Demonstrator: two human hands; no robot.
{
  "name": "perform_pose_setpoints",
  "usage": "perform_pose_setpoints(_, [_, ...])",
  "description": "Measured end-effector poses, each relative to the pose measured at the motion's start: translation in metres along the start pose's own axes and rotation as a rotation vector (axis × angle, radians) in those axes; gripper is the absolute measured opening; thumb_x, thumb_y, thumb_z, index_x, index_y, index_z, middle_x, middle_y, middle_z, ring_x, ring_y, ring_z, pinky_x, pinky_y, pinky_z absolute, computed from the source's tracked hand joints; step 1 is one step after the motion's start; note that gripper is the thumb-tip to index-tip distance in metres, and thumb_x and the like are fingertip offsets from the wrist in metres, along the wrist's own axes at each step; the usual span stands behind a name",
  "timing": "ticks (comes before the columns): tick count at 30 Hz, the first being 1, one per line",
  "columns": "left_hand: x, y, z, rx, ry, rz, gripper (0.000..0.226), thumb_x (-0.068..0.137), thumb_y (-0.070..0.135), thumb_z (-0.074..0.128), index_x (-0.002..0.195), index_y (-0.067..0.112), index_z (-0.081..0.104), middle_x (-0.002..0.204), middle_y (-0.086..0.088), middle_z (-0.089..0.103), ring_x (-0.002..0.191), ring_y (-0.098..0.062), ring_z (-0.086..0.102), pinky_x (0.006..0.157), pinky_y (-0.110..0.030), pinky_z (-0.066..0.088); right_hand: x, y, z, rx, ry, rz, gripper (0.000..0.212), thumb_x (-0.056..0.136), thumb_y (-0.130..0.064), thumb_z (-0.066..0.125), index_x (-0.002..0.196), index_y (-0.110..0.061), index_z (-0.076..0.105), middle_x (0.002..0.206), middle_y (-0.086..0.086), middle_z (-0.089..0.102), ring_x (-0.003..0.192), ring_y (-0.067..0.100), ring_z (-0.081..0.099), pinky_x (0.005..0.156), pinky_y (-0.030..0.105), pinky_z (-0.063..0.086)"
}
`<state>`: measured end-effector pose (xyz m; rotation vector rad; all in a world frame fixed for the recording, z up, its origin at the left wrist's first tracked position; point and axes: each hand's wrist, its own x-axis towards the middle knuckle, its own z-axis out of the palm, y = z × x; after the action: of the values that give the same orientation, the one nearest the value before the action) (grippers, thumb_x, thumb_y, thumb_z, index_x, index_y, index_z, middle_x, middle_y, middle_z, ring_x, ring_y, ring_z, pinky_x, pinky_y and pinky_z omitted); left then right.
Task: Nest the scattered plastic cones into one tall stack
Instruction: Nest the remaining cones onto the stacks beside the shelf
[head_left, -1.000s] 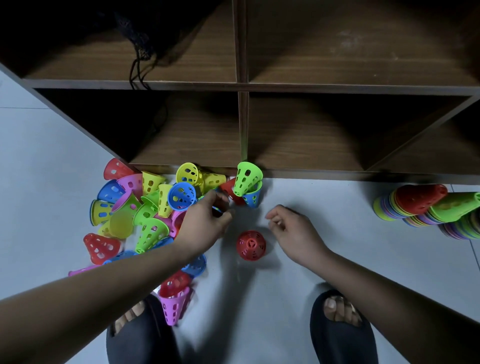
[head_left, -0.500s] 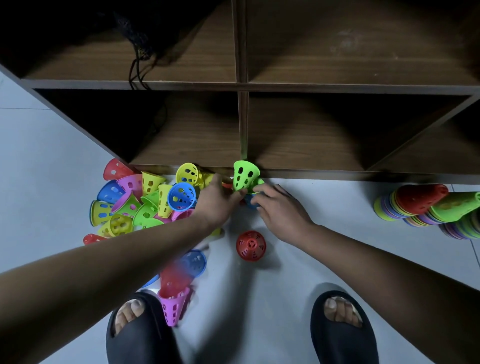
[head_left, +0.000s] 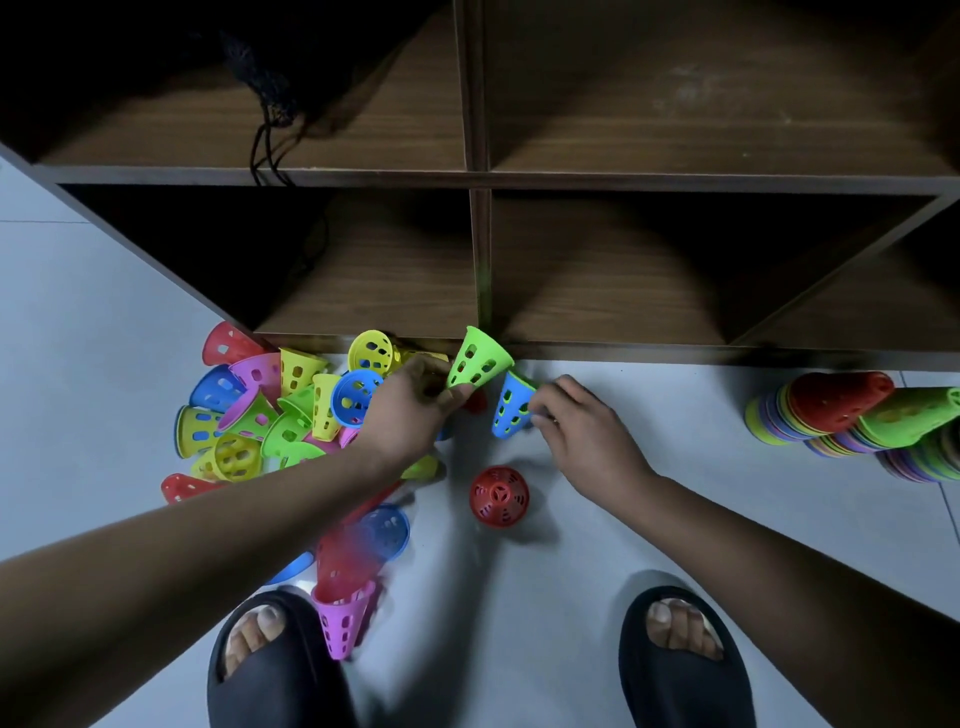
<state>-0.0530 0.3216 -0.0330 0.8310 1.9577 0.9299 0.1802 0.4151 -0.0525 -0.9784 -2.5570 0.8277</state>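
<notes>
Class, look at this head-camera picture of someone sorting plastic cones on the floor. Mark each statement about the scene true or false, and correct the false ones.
1. The left hand holds a green perforated plastic cone. True.
2. The right hand holds a yellow cone. False: its fingers grip a blue perforated plastic cone.
3. A red perforated plastic cone stands alone on the floor between the arms. True.
4. The brown wooden shelf unit has cones in its compartments. False: no cones show inside it.
5. Nested cone stacks lie at the right edge. True.
</notes>
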Motion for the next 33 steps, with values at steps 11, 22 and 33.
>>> perform_pose_setpoints(11, [-0.084,0.045,-0.038,-0.126,-0.014,0.205,0.022,0.097,0.016,0.077,0.119,0.020,0.071,0.094,0.008,0.076,0.081,-0.011,0.075,0.073,-0.023,0.058,-0.036,-0.023,-0.033,0.813,0.116,0.523,0.013,0.104,-0.003,0.062,0.114,-0.010,0.063,0.078,0.009,0.072,0.069,0.020,0.066,0.068,0.031,0.051])
perform_pose_setpoints(22, [-0.126,0.063,-0.054,0.244,0.079,0.733,0.033,0.092,0.025,0.083,0.122,0.013,0.075,0.100,0.003,0.070,0.095,-0.018,0.069,0.080,-0.034,0.054,-0.061,-0.046,-0.009,1.331,0.005,0.765,0.011,0.102,0.006,0.055,0.110,0.014,0.058,0.090,0.019,0.055,0.062,0.021,0.048,0.056,0.029,0.039])
perform_pose_setpoints(33, [-0.119,0.050,-0.059,0.395,-0.056,0.871,0.038,0.091,0.020,0.086,0.126,0.013,0.075,0.097,0.006,0.057,0.087,-0.008,0.059,0.074,-0.029,0.052,-0.057,-0.044,0.004,1.139,-0.095,0.811,0.022,0.100,0.015,0.049,0.101,-0.002,0.064,0.079,0.021,0.060,0.060,0.022,0.051,0.056,0.030,0.040])
